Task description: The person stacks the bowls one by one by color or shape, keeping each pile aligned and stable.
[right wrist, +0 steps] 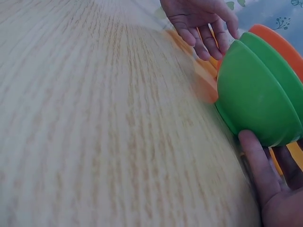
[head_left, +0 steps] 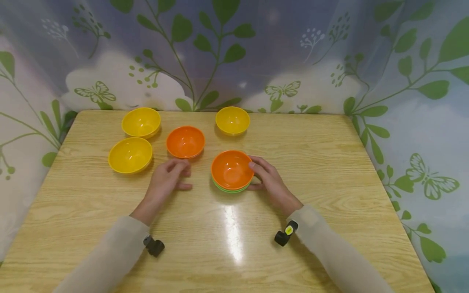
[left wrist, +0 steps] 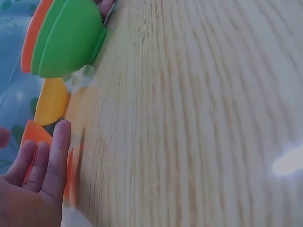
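An orange bowl (head_left: pixel 232 169) sits nested in green bowls (head_left: pixel 231 190), making a stack at mid-table. My right hand (head_left: pixel 270 179) grips this stack from its right side, the thumb over the orange rim. The right wrist view has fingers against the side of the outer green bowl (right wrist: pixel 255 94). Another orange bowl (head_left: pixel 185 141) stands to the left and farther back. In front of it is my left hand (head_left: pixel 166 179), holding nothing, its fingers fairly straight in the left wrist view. Whether it touches that bowl I cannot tell.
Two yellow bowls, a farther one (head_left: pixel 141 122) and a nearer one (head_left: pixel 130 155), stand at the table's left. A smaller yellow bowl (head_left: pixel 232 121) is near the back edge. Behind the wooden table (head_left: pixel 329 162) hangs a leaf-patterned cloth (head_left: pixel 278 49).
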A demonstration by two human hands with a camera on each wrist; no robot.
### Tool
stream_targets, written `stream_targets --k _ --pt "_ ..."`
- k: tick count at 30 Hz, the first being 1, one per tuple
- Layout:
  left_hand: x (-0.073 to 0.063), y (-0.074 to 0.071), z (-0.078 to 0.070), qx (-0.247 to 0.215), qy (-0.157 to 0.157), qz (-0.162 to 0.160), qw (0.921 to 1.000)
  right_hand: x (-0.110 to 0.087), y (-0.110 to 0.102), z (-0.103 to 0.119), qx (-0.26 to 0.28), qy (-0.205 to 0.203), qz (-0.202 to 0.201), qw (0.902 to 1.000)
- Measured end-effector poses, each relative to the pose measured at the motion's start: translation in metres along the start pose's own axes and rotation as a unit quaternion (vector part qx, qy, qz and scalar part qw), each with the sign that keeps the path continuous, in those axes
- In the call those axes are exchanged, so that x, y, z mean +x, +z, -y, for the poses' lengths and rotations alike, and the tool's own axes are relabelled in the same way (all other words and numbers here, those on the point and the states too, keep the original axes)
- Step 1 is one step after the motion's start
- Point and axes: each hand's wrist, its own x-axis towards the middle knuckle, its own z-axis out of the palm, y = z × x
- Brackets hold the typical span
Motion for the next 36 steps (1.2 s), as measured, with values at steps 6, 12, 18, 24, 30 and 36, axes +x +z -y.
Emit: stream_targets --k 6,12,18,24,30,36 --pt "0.0 -0.005 -0.001 0.002 -0.008 -0.019 0.9998 0.0 0.0 0.0 0.005 0.002 0.001 1.0" --pt "0.001 -0.012 -0.003 0.001 -0.009 -0.048 0.9988 0.001 0.0 -0.002 0.012 0.0 0.0 0.9999" --pt "0.003 -0.016 -0.005 -0.008 -0.017 -0.065 0.9977 0.0 -0.001 -0.003 0.018 -0.002 0.001 0.9998" --pt "0.008 -0.017 -0.008 -0.008 -0.022 -0.087 0.9959 0.0 -0.001 -0.003 0.022 -0.004 0.006 0.9997" --pt "0.011 -0.017 -0.009 -0.013 -0.022 -0.095 0.9952 0.001 -0.001 -0.004 0.021 0.0 0.006 0.9998" --pt "0.015 -0.013 -0.013 -0.019 -0.019 -0.099 0.9948 0.0 -0.001 -0.003 0.023 0.001 0.0 0.9997"
